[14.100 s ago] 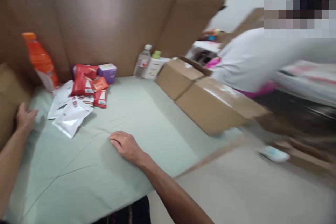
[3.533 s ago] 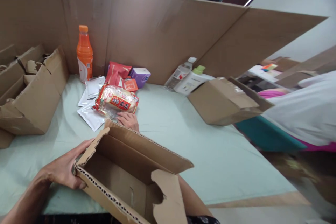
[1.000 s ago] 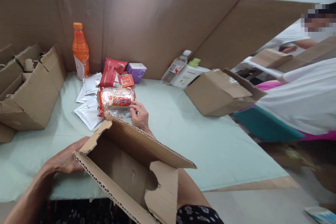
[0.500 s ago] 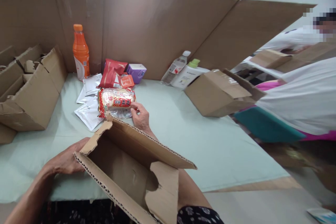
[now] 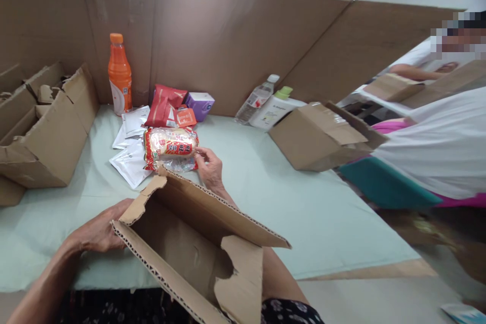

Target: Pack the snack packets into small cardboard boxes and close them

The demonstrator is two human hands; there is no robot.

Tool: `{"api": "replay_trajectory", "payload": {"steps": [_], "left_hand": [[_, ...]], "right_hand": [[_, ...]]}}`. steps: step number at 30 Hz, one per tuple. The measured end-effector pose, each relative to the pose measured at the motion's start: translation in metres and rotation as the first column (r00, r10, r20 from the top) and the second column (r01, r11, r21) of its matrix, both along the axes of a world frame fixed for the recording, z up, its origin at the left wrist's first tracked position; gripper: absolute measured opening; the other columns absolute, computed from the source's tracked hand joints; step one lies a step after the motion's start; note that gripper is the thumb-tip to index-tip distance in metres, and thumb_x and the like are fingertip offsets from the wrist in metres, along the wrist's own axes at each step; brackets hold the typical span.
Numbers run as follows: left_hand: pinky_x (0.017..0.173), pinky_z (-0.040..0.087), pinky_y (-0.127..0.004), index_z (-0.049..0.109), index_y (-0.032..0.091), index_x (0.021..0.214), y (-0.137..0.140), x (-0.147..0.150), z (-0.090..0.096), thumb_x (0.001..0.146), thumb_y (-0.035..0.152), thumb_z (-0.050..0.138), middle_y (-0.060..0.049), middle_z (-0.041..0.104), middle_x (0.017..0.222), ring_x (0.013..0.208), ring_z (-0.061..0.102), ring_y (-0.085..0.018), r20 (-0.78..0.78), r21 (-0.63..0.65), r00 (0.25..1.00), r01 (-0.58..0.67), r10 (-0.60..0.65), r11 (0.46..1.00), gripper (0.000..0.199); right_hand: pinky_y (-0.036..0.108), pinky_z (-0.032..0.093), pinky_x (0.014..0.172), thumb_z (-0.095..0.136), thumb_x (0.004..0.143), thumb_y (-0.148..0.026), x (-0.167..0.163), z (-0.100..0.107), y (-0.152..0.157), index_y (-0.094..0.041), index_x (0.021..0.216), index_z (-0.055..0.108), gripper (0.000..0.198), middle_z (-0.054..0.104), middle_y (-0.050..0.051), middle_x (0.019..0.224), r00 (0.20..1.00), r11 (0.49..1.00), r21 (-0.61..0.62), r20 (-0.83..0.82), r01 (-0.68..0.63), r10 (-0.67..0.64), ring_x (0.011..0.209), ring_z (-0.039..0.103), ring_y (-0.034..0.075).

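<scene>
An open cardboard box [image 5: 182, 243] is tilted in front of me, its inside bare. My left hand [image 5: 104, 225] grips its left end; the fingertips are hidden behind the cardboard. Beyond the box, my right hand [image 5: 210, 166] pinches the right end of a clear and red bag of rice crackers [image 5: 170, 143], which lies on the table. White sachets [image 5: 131, 164] lie to the left of the bag. Behind it are a red snack packet [image 5: 165, 106], a small orange packet [image 5: 186, 117] and a purple carton [image 5: 200, 105].
An orange drink bottle [image 5: 120, 78] stands by the cardboard screen [image 5: 212, 40]. A divided carton [image 5: 56, 136] is at left. A clear bottle [image 5: 258, 101], a white bottle with a green cap [image 5: 275, 110] and another box [image 5: 315, 136] sit at right. Farther right, a person works.
My right hand has shifted slightly right at the end of the rice cracker bag. The box and my left hand look nearly the same. More of the other person's arm shows.
</scene>
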State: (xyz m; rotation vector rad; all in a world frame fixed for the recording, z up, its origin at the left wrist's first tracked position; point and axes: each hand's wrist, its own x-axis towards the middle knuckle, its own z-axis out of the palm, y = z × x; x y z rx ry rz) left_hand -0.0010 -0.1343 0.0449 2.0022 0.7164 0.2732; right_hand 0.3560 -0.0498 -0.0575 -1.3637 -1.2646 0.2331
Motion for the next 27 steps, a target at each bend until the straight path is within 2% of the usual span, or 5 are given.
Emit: {"api": "replay_trajectory", "payload": {"steps": [7,12,14,20,27], "left_hand": [[0.107,0.059,-0.038,0.060,0.022,0.132,-0.003,0.000,-0.001,0.084,0.037,0.066,-0.009,0.072,0.136,0.122,0.069,-0.028,0.013,0.005,1.000,-0.016,0.016,1.000,0.050],[0.113,0.056,-0.039,0.056,0.023,0.141,-0.001,-0.001,-0.002,0.083,0.040,0.069,-0.010,0.067,0.146,0.130,0.066,-0.030,0.012,0.017,1.000,-0.011,0.011,1.000,0.061],[0.112,0.057,-0.039,0.054,0.023,0.143,-0.001,-0.001,-0.002,0.084,0.041,0.067,-0.011,0.067,0.147,0.129,0.067,-0.030,0.012,0.018,1.000,-0.008,0.008,1.000,0.063],[0.113,0.056,-0.040,0.057,0.021,0.138,0.000,-0.001,-0.002,0.082,0.041,0.069,-0.014,0.065,0.148,0.130,0.067,-0.030,0.005,0.000,1.000,-0.022,0.022,1.000,0.062],[0.116,0.053,-0.040,0.057,0.022,0.138,-0.001,-0.002,-0.004,0.081,0.046,0.071,-0.012,0.064,0.149,0.132,0.064,-0.031,0.009,-0.035,0.999,-0.045,0.045,0.998,0.063]], "right_hand": [[0.036,0.061,0.077,0.058,0.088,-0.031,0.006,0.004,0.006,-0.021,0.109,0.075,0.030,0.079,0.010,0.113,1.000,1.000,0.003,0.006,-0.009,0.009,0.088,0.071,0.021],[0.043,0.061,0.088,0.060,0.084,-0.029,0.005,0.000,0.007,-0.024,0.102,0.077,0.025,0.078,0.010,0.118,0.998,0.999,-0.002,0.047,-0.049,0.049,0.111,0.071,0.027],[0.044,0.061,0.091,0.060,0.084,-0.028,0.005,-0.001,0.005,-0.025,0.101,0.077,0.024,0.079,0.009,0.117,0.997,0.998,-0.008,0.060,-0.054,0.055,0.114,0.071,0.027],[0.047,0.060,0.094,0.059,0.086,-0.031,0.010,0.000,0.008,-0.023,0.104,0.077,0.027,0.081,0.009,0.109,0.996,0.998,-0.043,0.079,-0.036,0.040,0.101,0.072,0.027],[0.038,0.058,0.078,0.059,0.086,-0.034,0.018,0.008,0.023,-0.022,0.109,0.076,0.031,0.079,0.004,0.091,0.994,0.994,-0.113,0.106,-0.014,0.027,0.076,0.068,0.022]]}}
